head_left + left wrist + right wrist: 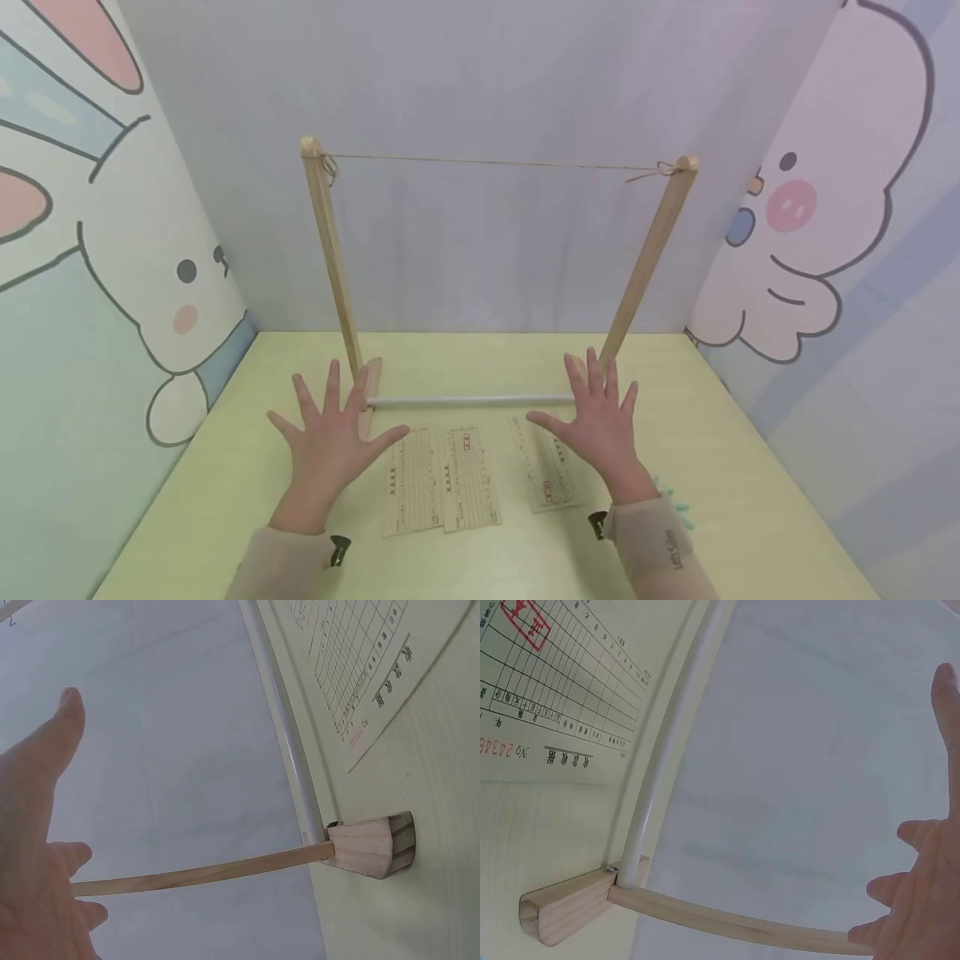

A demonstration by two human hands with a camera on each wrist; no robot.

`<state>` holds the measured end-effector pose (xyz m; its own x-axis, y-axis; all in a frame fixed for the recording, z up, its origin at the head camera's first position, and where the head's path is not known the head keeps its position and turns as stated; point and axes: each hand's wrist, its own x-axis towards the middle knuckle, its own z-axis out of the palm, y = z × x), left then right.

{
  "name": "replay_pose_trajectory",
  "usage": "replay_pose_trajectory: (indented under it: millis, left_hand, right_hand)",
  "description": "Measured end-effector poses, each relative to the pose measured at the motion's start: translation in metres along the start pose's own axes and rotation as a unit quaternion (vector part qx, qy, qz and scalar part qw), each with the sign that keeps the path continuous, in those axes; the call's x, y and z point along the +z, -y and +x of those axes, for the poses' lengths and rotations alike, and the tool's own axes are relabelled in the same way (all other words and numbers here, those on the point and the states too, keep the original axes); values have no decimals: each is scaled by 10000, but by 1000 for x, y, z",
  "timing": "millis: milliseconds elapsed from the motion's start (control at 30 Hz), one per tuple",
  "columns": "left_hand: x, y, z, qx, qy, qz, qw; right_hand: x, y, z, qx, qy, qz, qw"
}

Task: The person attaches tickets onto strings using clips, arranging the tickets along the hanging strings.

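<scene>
Both hands are held out over the table with fingers spread and nothing in them. My left hand [327, 446] is in front of the left foot of a wooden frame. Beyond my right hand [602, 427] stands the frame's right post [648, 258]. A thin string [480, 161] is tied between the tops of the right post and the left post [330, 242]. Low down, a white rod [472, 401] joins the two sides. Between the hands lie printed receipt slips: a left one [415, 483], a middle one [470, 479] and a right one [546, 471], partly behind the right thumb.
A light blue-green item [678, 506] shows partly behind the right sleeve [660, 542]. The pale yellow table [465, 567] meets a grey back wall [465, 258]. Side panels carry a cartoon rabbit [165, 250] and another cartoon animal [810, 208].
</scene>
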<state>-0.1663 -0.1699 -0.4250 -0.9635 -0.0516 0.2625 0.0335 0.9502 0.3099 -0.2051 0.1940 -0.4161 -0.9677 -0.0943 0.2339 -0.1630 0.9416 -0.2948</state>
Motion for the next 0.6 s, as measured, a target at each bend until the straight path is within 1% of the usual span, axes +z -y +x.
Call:
replay_pose_trajectory:
  millis: [67,167,233,300,400,467,600]
  left_hand:
    - [0,0,1,6,-42,-33,10000]
    - [1,0,2,19,-72,-109,9999]
    - [2,0,2,-16,-15,-183,9998]
    - [3,0,2,-81,105,-241,9996]
    - [4,0,3,-172,254,-348,9989]
    - [4,-1,3,-196,302,-431,9984]
    - [6,-1,3,-203,224,-619,9976]
  right_hand:
    - [1,-2,0,13,50,163,9999]
    - [2,-5,0,43,100,568,9983]
    - [3,-8,-2,77,141,834,9964]
    - [3,-11,-4,157,171,1203,9925]
    - [1,-15,-8,350,254,1718,9842]
    - [-2,-17,-12,501,318,2083,9763]
    - [-6,-23,-17,717,431,2662,9603]
